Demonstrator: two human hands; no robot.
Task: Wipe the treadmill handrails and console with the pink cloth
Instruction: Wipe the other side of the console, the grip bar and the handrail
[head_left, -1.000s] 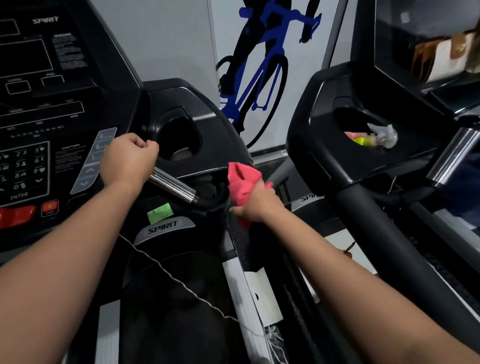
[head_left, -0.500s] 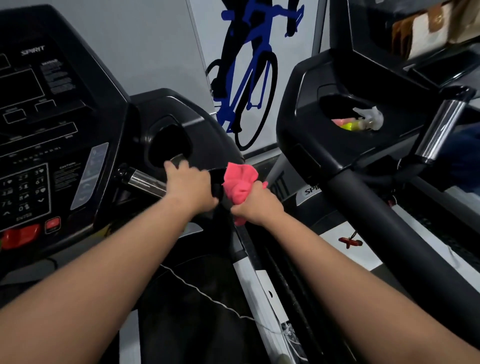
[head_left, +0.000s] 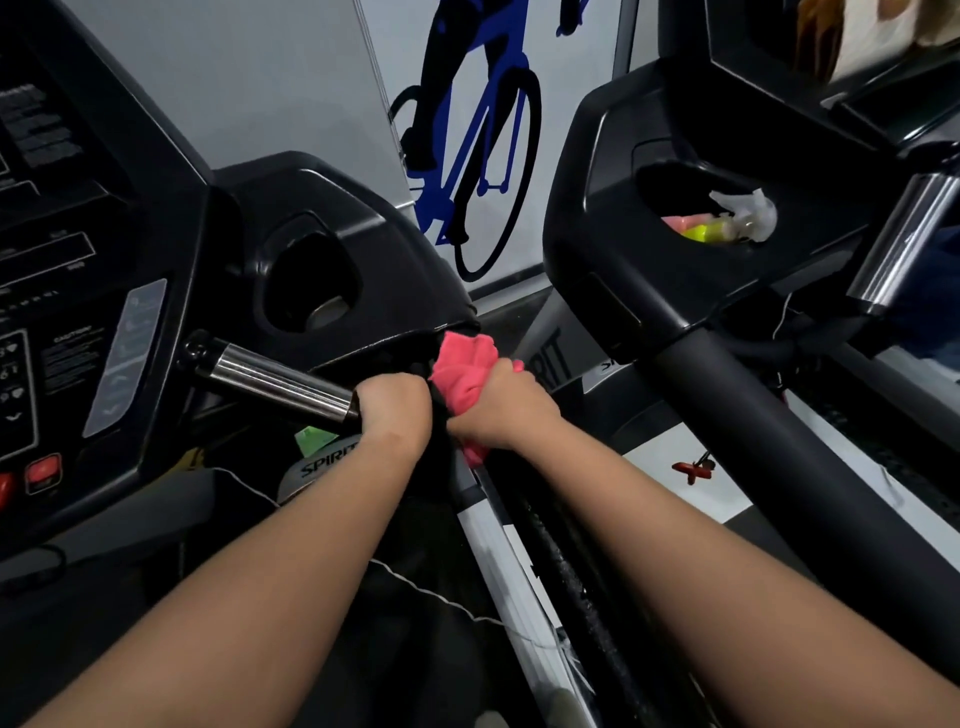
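The pink cloth (head_left: 462, 366) is bunched in my right hand (head_left: 501, 408), which grips it around the black handrail just below the console's right corner. My left hand (head_left: 392, 408) is curled round the near end of the chrome grip bar (head_left: 275, 382), right beside the right hand. The black treadmill console (head_left: 78, 291) with its keypad fills the left side. A round cup holder (head_left: 314, 286) sits in the console's right wing, above the chrome bar.
A second treadmill stands at the right, with a thick black handrail (head_left: 769, 431) and a tray holding a spray bottle (head_left: 737, 218). A red safety key (head_left: 693, 470) hangs below it. A thin cord (head_left: 431, 592) runs under my arms. A cyclist poster (head_left: 467, 130) covers the wall.
My left hand has slid right along the chrome bar from its console end to its near end, beside the right hand. The right hand has stayed on the handrail with the cloth.
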